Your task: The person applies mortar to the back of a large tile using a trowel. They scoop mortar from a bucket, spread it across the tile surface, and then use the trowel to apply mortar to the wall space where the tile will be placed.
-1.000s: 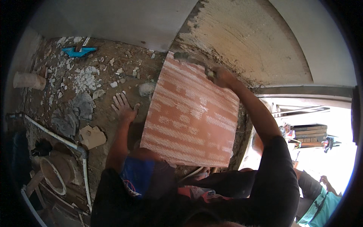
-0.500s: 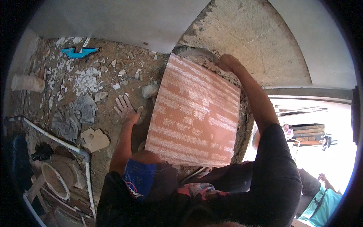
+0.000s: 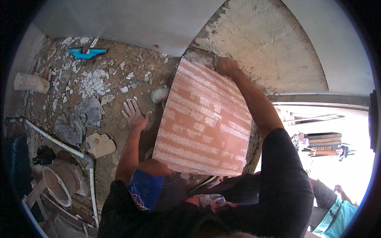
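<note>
A large square tile stands on edge or leans in front of me, showing its reddish, ridged back with whitish streaks. My right hand is at the tile's far edge, against the rough strip at the wall's foot; its fingers are mostly hidden, so its grip is unclear. Left of the tile, my left hand rests on the dirt with fingers spread, holding nothing. Just beyond it lies a pale, cylindrical mallet-like head, the rest of it hidden by the tile.
White rubble, a grey rag and a torn cardboard piece lie on the left. A white pipe runs near a round bucket-like rim. A blue plastic piece sits far left. Another person's teal garment shows at right.
My right hand has shifted left along the tile's far edge, closer to the wall corner. The left hand stays spread on the ground. The view has swung slightly.
</note>
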The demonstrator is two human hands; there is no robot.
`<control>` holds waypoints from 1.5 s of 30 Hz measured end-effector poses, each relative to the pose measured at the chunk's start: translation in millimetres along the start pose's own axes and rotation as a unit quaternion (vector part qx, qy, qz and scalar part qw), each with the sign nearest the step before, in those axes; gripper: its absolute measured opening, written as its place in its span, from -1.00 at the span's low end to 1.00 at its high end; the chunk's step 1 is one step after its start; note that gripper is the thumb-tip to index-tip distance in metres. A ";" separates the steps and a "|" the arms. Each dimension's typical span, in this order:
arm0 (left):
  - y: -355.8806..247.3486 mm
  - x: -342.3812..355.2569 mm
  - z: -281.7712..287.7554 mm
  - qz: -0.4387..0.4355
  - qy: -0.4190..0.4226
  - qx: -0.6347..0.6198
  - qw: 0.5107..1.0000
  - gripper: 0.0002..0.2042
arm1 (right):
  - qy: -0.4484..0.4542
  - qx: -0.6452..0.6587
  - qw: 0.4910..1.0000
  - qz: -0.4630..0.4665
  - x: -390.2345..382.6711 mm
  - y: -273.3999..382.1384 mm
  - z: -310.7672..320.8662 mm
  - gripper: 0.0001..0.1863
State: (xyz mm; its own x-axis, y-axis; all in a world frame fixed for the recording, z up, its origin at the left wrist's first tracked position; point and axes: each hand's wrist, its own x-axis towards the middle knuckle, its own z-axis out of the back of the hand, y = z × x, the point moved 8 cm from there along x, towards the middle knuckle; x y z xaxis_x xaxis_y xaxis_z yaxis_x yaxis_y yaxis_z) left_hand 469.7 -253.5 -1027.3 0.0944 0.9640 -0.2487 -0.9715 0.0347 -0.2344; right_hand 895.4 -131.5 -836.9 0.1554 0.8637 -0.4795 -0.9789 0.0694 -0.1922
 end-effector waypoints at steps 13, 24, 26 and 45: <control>3.4 2.6 -6.6 0.024 0.020 0.002 1.000 0.07 | -0.058 0.006 0.998 0.014 -67.7 -42.7 21.2 -0.37; -19.7 2.6 16.2 0.027 -0.040 -0.279 0.959 -0.39 | -0.061 0.046 0.997 -0.002 -7.4 4.2 13.2 -0.40; -45.3 -5.1 25.4 -0.015 0.047 -0.322 0.946 -0.44 | -0.039 0.064 0.997 -0.010 -19.3 -4.9 20.4 -0.41; -76.1 -104.2 -16.2 0.095 0.253 -0.350 0.897 -0.27 | -0.050 0.120 0.990 0.046 -34.1 9.9 -34.3 -0.39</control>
State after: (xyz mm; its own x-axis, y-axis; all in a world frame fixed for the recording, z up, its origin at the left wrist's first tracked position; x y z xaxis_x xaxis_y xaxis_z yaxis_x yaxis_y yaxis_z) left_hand 537.4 -360.9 -998.8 0.2004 0.6851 -0.7004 -0.6234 -0.4624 -0.6306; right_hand 884.9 -177.4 -851.8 0.0613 0.9162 -0.3960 -0.9936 0.0939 0.0633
